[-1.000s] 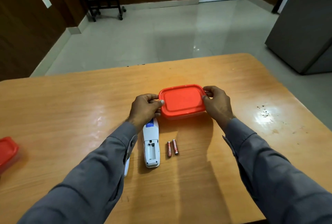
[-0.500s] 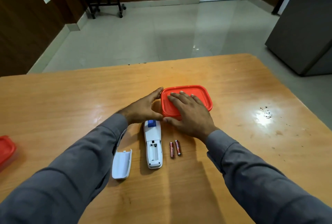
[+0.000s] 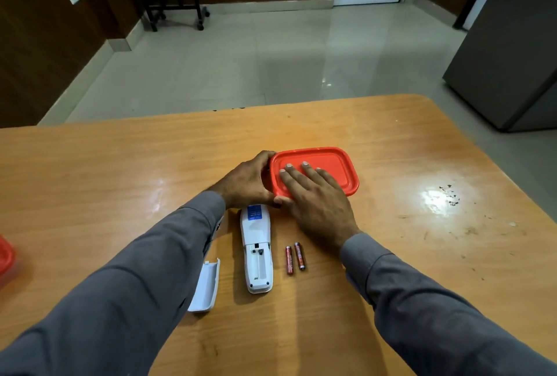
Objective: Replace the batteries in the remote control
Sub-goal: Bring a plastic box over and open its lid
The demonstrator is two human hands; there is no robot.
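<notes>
On the desk [image 3: 90,170] I work on the red-lidded container [image 3: 328,164] at twelve o'clock of the remote control [image 3: 257,250]. My right hand [image 3: 313,197] lies flat on the lid, fingers straight; my left hand [image 3: 248,184] grips its left edge. I judge I'm closing or opening it. The remote's bay lies bare, its battery cover [image 3: 205,285] at eight o'clock, two batteries [image 3: 294,258] at three o'clock. Next comes loading them. Their print and the remote's blue label are unreadable.
</notes>
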